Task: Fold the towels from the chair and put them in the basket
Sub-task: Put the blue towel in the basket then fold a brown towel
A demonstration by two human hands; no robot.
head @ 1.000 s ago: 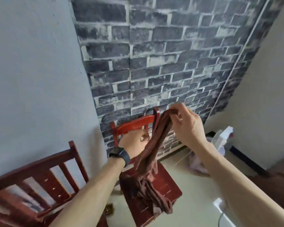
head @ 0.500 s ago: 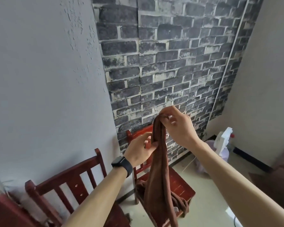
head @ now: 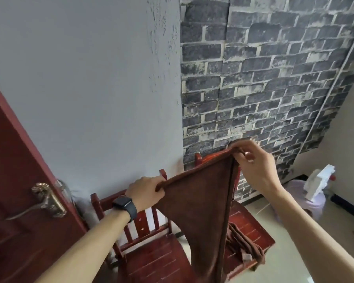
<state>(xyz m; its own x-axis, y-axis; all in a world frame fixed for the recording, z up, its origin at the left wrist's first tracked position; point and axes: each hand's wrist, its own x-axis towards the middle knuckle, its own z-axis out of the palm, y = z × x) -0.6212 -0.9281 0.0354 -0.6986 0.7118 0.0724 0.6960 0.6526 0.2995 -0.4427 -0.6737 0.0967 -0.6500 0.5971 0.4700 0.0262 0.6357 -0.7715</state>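
1. Two hands are holding a brown towel (head: 198,203) up in the air in front of the chair (head: 247,223).
2. The left hand (head: 145,193) is gripping one top corner with curled fingers, left of the chair's back.
3. The right hand (head: 253,164) is pinching the other top corner, higher, just above the chair's back.
4. The brown towel is hanging down to a narrow tail, hiding part of the chair's seat.
5. A crumpled towel (head: 243,246) is lying on the chair's seat, toward its front edge.
6. A second chair (head: 157,260) is standing just left of the chair, and a door (head: 12,201) is standing further left.
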